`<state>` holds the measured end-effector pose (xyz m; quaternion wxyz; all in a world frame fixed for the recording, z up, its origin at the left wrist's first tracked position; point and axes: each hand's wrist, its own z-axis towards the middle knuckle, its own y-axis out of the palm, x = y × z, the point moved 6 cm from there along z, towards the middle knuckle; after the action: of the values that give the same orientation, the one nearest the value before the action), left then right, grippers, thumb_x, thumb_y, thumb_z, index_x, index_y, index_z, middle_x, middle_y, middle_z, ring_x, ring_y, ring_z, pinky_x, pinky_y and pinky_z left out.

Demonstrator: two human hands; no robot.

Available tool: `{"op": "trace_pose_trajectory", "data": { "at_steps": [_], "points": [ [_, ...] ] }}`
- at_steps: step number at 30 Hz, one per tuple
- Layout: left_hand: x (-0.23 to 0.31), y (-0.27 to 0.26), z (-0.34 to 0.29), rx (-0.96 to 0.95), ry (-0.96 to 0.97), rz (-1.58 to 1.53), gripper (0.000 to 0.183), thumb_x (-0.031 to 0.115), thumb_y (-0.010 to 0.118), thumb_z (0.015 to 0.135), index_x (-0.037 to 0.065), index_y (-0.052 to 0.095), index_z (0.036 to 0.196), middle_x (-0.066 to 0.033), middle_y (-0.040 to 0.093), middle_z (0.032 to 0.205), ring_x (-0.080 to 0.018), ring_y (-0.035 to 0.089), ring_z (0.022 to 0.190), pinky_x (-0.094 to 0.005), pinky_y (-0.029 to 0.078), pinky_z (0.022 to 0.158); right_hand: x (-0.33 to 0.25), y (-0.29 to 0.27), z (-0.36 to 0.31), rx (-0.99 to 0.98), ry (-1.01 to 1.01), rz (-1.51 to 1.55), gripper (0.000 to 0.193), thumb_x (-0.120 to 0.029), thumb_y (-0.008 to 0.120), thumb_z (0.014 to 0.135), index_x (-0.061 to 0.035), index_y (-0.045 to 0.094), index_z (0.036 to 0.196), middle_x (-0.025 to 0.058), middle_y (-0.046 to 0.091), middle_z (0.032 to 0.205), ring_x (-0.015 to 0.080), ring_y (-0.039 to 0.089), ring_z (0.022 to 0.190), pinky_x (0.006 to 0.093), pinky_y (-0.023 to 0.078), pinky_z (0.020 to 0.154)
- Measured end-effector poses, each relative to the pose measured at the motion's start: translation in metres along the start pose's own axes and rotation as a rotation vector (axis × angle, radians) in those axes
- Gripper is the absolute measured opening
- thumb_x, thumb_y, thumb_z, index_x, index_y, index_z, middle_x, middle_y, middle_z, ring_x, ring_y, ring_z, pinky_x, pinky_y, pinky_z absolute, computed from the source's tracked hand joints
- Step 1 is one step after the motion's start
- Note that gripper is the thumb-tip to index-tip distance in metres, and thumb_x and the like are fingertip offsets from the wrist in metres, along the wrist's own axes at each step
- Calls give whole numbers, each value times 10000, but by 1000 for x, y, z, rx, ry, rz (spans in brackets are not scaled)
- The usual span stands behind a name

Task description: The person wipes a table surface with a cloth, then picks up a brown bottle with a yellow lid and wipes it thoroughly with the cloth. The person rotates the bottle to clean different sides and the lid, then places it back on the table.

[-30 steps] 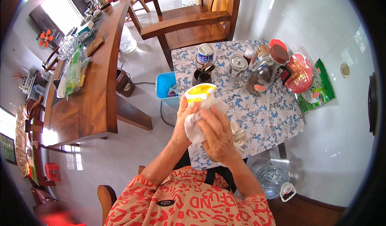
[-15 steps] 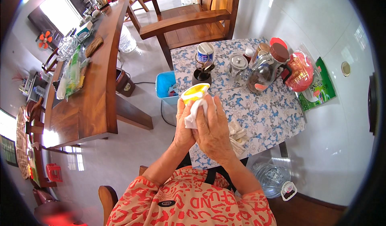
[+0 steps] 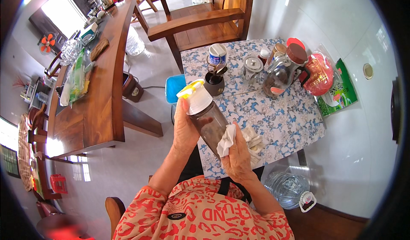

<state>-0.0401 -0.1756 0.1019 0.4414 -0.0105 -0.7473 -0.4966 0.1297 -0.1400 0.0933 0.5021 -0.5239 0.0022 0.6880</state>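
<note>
Tilted over the near edge of the table is a dark see-through bottle (image 3: 210,126) with a white and yellow lid. My left hand (image 3: 184,131) is closed round its upper part, just below and beside the lid. My right hand (image 3: 238,159) presses a crumpled white cloth (image 3: 226,141) against the bottle's lower side. Part of the bottle's bottom end is hidden behind the cloth and fingers. Beyond the lid stands a dark pot (image 3: 215,86) with spoons in it. A folded cream cloth (image 3: 253,144) lies on the table beside my right hand.
The flower-patterned table (image 3: 290,124) also bears a white and blue tub (image 3: 218,55), a lidded glass jar (image 3: 252,69), and a glass jug (image 3: 277,82). A blue bin (image 3: 172,88) stands left of it. A large water bottle (image 3: 287,190) lies right of my legs; a wooden chair (image 3: 205,24) is beyond.
The bottle has swung from lid-toward-far-side to a leftward tilt, showing its dark body. My right hand and the white cloth have moved from the lid down to the bottle's lower side.
</note>
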Motion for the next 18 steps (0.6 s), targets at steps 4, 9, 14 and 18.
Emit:
{"op": "trace_pose_trajectory", "data": {
  "at_steps": [4,9,14,18],
  "points": [
    [1,8,0,-80,42,-33,571,507,461,935,133,387,1361,-27,539,1259,-197,555,1110,-383,508,840,-19,-10,28,8,-79,-87,588,-123,615,843,74,364,1337,329,355,1355,466,462,1161,453,420,944],
    [-11,19,-11,-60,30,0,536,441,425,969,79,376,1361,-81,529,1261,-208,529,1146,-360,420,1000,-46,-13,68,28,-184,-118,587,-129,631,827,21,387,1338,309,330,1373,462,441,1182,463,398,973],
    [-17,8,-5,-9,78,-15,552,445,468,952,73,384,1351,-82,519,1279,-201,527,1154,-350,420,997,-40,-7,80,61,-206,-51,588,-120,629,816,5,389,1338,287,322,1396,451,435,1205,449,397,987],
    [-10,7,-4,-18,78,-50,565,459,481,942,75,392,1347,-73,531,1268,-204,538,1142,-363,428,992,-27,-10,73,-46,-111,114,581,-109,620,813,11,381,1329,277,325,1401,441,429,1225,425,414,977]
  ]
}}
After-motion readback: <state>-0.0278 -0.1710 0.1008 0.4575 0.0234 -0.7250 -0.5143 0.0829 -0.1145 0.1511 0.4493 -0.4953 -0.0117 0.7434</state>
